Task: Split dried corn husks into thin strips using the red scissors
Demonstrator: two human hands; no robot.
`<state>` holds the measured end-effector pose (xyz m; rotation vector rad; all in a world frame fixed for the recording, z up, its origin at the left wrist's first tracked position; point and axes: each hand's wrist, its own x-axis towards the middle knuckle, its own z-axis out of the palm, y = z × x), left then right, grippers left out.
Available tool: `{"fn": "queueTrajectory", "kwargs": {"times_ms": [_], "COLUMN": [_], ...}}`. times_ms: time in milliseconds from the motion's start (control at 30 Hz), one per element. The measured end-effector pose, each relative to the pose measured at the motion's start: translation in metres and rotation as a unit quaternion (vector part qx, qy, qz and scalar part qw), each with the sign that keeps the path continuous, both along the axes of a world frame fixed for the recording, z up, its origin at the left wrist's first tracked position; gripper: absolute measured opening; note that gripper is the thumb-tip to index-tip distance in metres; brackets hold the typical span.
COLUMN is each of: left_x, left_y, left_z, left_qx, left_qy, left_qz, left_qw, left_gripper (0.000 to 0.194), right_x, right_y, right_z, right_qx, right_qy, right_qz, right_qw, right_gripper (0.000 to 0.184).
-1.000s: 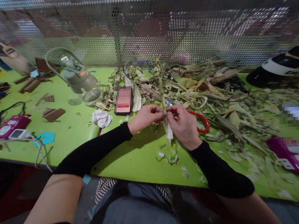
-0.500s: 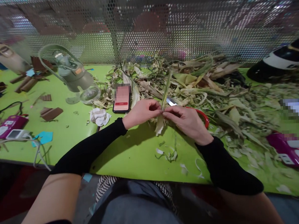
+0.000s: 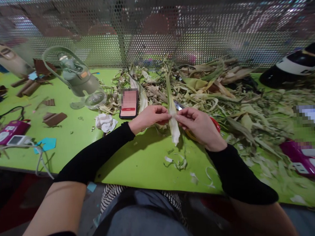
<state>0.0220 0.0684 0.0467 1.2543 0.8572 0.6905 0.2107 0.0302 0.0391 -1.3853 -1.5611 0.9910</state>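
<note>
A long pale corn husk strip (image 3: 174,126) stands nearly upright between my two hands above the green table (image 3: 138,164). My left hand (image 3: 149,118) pinches its left edge with thumb and fingertips. My right hand (image 3: 199,128) pinches the right edge at the same height. The strip's white lower end hangs below my fingers; its green top reaches up in front of the husk pile (image 3: 205,86). Red-handled scissors (image 3: 214,124) lie mostly hidden behind my right hand, the blade tip showing just above it.
A phone (image 3: 129,103) and a crumpled tissue (image 3: 105,122) lie left of my hands. A green-handled clear bottle (image 3: 79,83) lies further left. Husk scraps (image 3: 179,163) litter the front edge. Purple devices (image 3: 304,158) sit right and left; perforated metal mesh (image 3: 153,31) walls the back.
The husk strip has turned from leaning right to nearly upright and spread flatter between my fingers. My hands stay close together in the same place.
</note>
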Motion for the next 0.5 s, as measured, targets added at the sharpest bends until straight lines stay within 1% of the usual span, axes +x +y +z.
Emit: {"fn": "queueTrajectory", "kwargs": {"times_ms": [67, 133, 300, 367, 400, 433, 500], "left_x": [0.002, 0.003, 0.004, 0.005, 0.005, 0.005, 0.006], "left_y": [0.001, 0.001, 0.0, 0.0, 0.0, 0.0, -0.001], "left_z": [-0.003, -0.005, -0.006, -0.007, -0.007, -0.008, -0.009], "left_qx": [-0.005, -0.002, -0.013, -0.02, -0.021, -0.016, 0.009], "left_qy": [0.006, 0.016, 0.007, -0.002, -0.004, -0.002, 0.016], "left_qz": [0.02, 0.036, 0.055, 0.057, 0.061, 0.065, 0.075], "left_qw": [1.0, 0.999, 0.998, 0.998, 0.998, 0.998, 0.997], "left_gripper": [0.014, 0.013, 0.016, 0.017, 0.017, 0.017, 0.015], "right_x": [-0.001, -0.003, -0.008, -0.01, -0.011, -0.011, -0.012], "right_y": [0.0, -0.001, -0.003, -0.004, -0.004, -0.005, -0.004], "right_z": [-0.001, -0.001, -0.001, -0.001, -0.001, -0.001, -0.002], "right_qx": [0.062, 0.119, 0.208, 0.226, 0.228, 0.218, 0.17], "right_qy": [-0.069, -0.128, -0.233, -0.25, -0.248, -0.239, -0.197], "right_qz": [-0.018, -0.029, -0.042, -0.036, -0.034, -0.03, -0.023], "right_qw": [0.996, 0.984, 0.949, 0.941, 0.941, 0.946, 0.965], "right_gripper": [0.023, 0.017, 0.009, 0.008, 0.008, 0.008, 0.009]}}
